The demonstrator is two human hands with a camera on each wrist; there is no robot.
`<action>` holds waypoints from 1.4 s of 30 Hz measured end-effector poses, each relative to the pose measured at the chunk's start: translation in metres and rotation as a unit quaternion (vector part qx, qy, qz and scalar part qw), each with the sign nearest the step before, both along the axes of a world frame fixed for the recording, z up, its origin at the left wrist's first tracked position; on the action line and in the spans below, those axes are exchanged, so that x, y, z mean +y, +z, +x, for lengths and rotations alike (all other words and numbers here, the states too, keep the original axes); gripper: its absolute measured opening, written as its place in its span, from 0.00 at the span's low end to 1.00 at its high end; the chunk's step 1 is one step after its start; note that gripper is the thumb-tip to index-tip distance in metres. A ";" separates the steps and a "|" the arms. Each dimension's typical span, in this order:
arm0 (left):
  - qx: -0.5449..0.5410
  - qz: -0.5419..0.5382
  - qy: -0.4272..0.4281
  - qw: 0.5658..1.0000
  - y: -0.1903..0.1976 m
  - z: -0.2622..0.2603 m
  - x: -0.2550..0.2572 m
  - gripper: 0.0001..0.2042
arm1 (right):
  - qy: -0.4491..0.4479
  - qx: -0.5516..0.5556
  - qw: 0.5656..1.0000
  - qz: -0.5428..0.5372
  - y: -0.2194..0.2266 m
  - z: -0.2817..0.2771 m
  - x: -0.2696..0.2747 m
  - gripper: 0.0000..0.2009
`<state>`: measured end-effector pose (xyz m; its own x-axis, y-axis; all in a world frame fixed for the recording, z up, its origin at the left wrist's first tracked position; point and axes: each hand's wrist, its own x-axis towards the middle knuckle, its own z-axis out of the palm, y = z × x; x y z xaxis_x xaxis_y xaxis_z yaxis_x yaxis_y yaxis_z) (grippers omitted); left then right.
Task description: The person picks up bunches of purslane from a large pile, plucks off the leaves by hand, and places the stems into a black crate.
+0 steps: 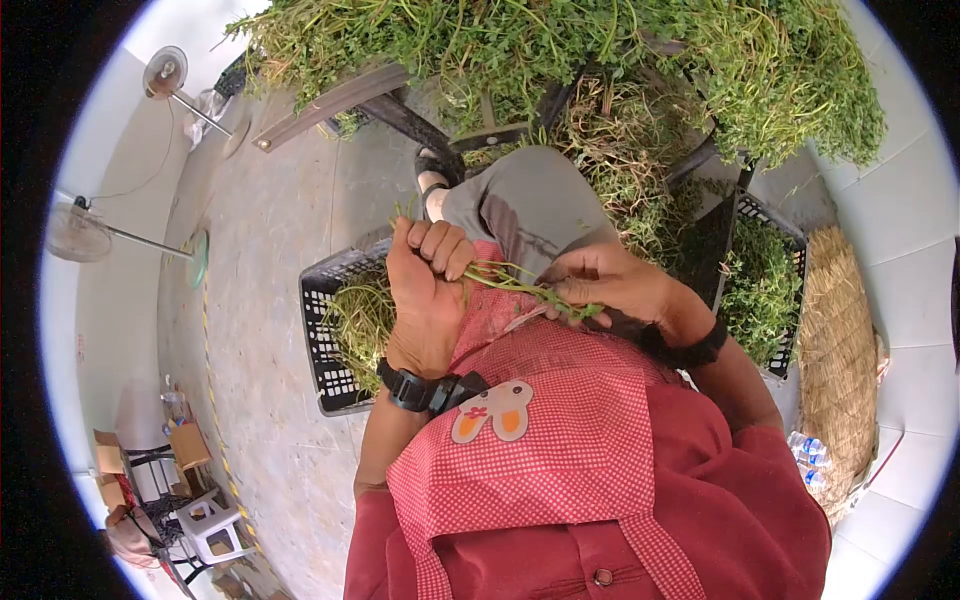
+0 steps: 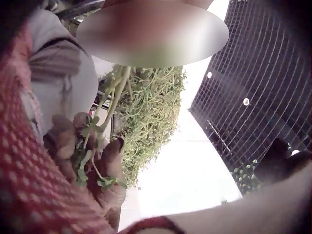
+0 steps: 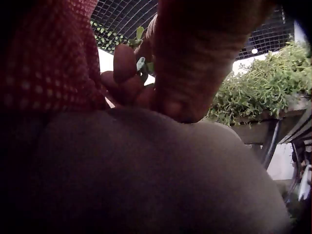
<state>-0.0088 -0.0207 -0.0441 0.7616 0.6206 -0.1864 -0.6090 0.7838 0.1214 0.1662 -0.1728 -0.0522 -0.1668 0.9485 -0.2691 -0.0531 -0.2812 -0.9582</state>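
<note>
While the left hand (image 1: pixel 428 275) curls its fingers round one end of the green stems (image 1: pixel 500 278), the right hand (image 1: pixel 615 285) pinches the leafy end (image 1: pixel 572 306) between thumb and fingers, so that the stems span the gap between the hands, above the checked apron (image 1: pixel 530 440). For sound handling, the left hold would best be firm, the right pinch light and close to the leaves, with any bend made between them, lest the tender shoots be crushed.
</note>
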 end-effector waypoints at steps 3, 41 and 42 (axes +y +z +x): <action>-0.002 -0.006 0.002 1.000 0.001 0.001 0.000 0.21 | -0.005 -0.013 1.000 -0.008 0.008 -0.007 0.000 0.14; 0.032 0.052 0.029 0.998 0.008 0.002 -0.003 0.22 | -0.041 -0.180 0.980 0.077 -0.015 -0.012 -0.003 0.11; 0.035 0.074 0.029 0.996 0.010 0.002 -0.005 0.22 | -0.062 -0.295 0.940 0.159 -0.018 -0.015 -0.003 0.11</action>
<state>-0.0068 -0.0258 -0.0344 0.7119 0.6879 -0.1413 -0.6387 0.7178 0.2772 0.1511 -0.1755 -0.0699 0.0387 0.9990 0.0210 0.5005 -0.0012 -0.8658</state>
